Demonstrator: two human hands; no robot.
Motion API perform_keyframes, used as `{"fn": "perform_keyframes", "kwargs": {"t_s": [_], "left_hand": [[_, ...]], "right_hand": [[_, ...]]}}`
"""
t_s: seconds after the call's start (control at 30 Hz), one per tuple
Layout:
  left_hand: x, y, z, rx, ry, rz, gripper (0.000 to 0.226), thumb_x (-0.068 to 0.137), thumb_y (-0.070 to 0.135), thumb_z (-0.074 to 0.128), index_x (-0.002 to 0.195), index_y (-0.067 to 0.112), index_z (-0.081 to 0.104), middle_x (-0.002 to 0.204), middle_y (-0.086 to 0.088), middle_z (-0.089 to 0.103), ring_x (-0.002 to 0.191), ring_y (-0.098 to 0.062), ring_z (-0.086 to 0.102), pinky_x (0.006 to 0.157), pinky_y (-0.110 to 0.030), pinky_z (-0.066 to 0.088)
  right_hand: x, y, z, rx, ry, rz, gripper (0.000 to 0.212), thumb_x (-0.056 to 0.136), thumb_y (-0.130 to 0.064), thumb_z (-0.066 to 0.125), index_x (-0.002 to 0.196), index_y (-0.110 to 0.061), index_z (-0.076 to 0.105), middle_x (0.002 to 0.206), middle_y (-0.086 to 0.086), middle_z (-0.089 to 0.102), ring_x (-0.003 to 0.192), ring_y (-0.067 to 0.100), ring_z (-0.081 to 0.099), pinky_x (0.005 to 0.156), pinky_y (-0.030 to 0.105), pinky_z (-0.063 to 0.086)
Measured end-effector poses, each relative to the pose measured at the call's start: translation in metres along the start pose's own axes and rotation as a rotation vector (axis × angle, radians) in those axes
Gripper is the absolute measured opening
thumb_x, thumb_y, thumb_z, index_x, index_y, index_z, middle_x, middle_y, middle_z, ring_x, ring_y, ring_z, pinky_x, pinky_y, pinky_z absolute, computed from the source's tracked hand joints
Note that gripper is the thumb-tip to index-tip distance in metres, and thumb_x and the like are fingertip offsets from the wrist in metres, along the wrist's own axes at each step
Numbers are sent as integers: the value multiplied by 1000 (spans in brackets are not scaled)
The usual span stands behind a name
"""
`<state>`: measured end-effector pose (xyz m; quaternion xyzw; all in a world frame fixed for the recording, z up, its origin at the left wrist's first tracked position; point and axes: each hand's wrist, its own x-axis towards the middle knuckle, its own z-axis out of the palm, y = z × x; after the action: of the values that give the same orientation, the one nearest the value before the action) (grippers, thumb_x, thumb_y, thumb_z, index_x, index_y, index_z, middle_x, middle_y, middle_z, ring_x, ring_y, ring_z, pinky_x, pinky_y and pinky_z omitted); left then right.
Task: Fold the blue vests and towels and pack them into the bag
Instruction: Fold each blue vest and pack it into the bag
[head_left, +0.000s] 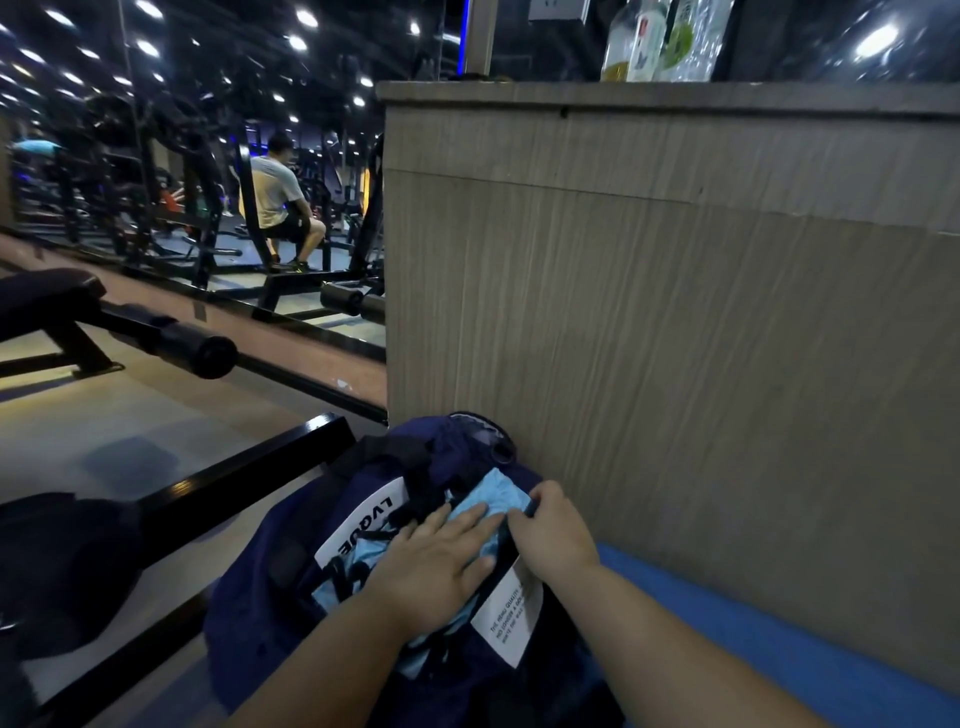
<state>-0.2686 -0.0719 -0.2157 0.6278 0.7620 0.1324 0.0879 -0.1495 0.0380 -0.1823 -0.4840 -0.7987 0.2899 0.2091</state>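
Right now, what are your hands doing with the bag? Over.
Left hand flat on blue cloth inside bag. Right hand pinches bag's edge. Black straps bunched beside opening.

**Left forearm** (322, 670): bare; enters at the bottom edge, left of centre, and slants up to the right.
**Left hand** (436, 566): lower centre of the frame; palm down, fingers (467, 525) straight and slightly spread, pressing flat on light blue folded cloth (498, 499).
**Right forearm** (691, 644): bare; enters from the lower right and slants up to the left.
**Right hand** (556, 535): just right of the left hand; back upward, fingers curled, pinching the dark rim of a navy fabric bag (260, 597).
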Motion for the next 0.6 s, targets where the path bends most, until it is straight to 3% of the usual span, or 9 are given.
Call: {"fn": "perform_keyframes", "kwargs": {"t_s": [0.13,0.2,0.33,0.5,0.6], "left_hand": [[4,6,2,-1,-12,-21,50,102,54,16,150,52,0,160,25,-5,150,-14,-8,120,-45,-2],[5,7,2,-1,-31,-35,50,102,54,14,150,52,1,160,25,-5,150,-14,-8,120,-45,-3],[10,14,3,3,-72,-60,50,101,56,11,150,51,1,160,24,-6,149,-15,-10,120,-47,-5],[20,20,5,64,-101,-67,51,102,54,10,152,47,3,160,23,-7,150,-18,-9,120,-50,-3],[19,19,11,84,-101,-40,51,102,55,10,152,46,4,161,22,-6,150,-17,-10,119,-51,-4]], "right_hand": [[-4,9,-2,48,-22,41,18,95,-26,53,106,-17,41,87,-5,53,76,11,52,55,25,35],[-4,14,-5,55,-25,49,18,94,-22,52,109,-17,42,88,-3,55,75,10,52,52,20,34],[-8,21,-14,154,60,-16,19,94,-17,53,111,-20,44,86,-2,58,75,12,56,56,24,40],[-20,18,-25,292,287,-182,17,93,-9,51,101,-22,45,72,-2,55,63,12,51,55,27,39],[-20,23,-26,222,259,-191,14,94,-11,50,99,-24,47,73,-4,55,66,13,53,58,28,40]]}}
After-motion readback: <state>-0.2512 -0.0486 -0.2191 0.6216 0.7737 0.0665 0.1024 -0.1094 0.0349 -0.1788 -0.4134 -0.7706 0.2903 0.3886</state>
